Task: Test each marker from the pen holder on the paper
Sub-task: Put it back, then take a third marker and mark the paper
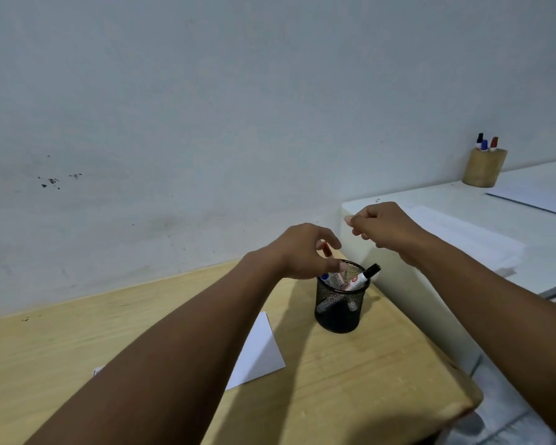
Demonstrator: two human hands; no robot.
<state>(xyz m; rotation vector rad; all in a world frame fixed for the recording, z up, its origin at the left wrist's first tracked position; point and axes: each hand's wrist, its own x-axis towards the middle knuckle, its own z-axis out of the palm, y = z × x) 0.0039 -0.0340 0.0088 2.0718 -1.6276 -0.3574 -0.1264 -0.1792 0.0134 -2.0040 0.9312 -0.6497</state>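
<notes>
A black mesh pen holder (337, 311) stands on the wooden table (350, 380). A black-capped marker (365, 275) leans out of it to the right, and a blue-capped marker (325, 278) shows at its left rim. My left hand (302, 252) hovers over the holder with its fingers closed around a red-capped marker (327, 250) that still stands in the holder. My right hand (382, 228) is raised to the right of the holder, fingers curled with nothing seen in them. A white sheet of paper (259, 351) lies on the table, partly hidden by my left forearm.
A white cabinet (408, 303) rises right of the holder, with stacked papers (469, 239) on top. At its back stands a tan cup (483, 167) with three markers. A grey wall (206, 123) runs behind the table.
</notes>
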